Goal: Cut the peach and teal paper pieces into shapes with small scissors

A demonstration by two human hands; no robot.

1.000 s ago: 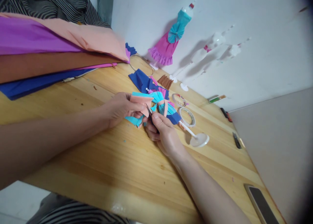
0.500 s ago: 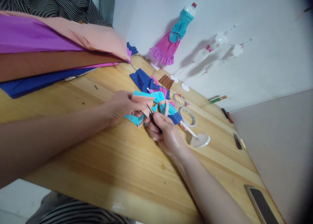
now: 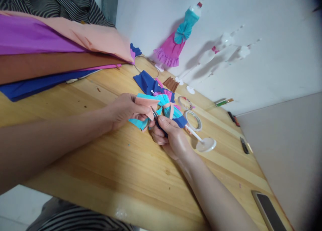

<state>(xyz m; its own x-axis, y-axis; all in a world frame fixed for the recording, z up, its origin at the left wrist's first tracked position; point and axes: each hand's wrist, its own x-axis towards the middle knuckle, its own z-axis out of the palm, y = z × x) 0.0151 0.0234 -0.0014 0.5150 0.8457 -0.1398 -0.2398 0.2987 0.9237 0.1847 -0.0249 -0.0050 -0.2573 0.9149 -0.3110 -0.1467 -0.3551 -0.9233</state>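
Peach piece [image 3: 148, 103], 1, pinched in left hand [image 3: 127, 109] above desk [image 3: 113, 167]. Scissors [image 3: 155, 114], 1, gripped in right hand [image 3: 169, 132], set against piece. Tape rolls [image 3: 200, 124], 2, nearby, too small to read.

Readable text: none in view.
Near tape roll [image 3: 200, 125]: any print on the ring is too small to read.
Far tape roll [image 3: 186, 108]: reddish marks, illegible.
Scissors [image 3: 155, 114]: any maker's mark is too small to make out.
Phone [image 3: 270, 205]: dark screen, no legible letters or numbers.
Bottle in the pink skirt [image 3: 192, 17]: no brand can be read.
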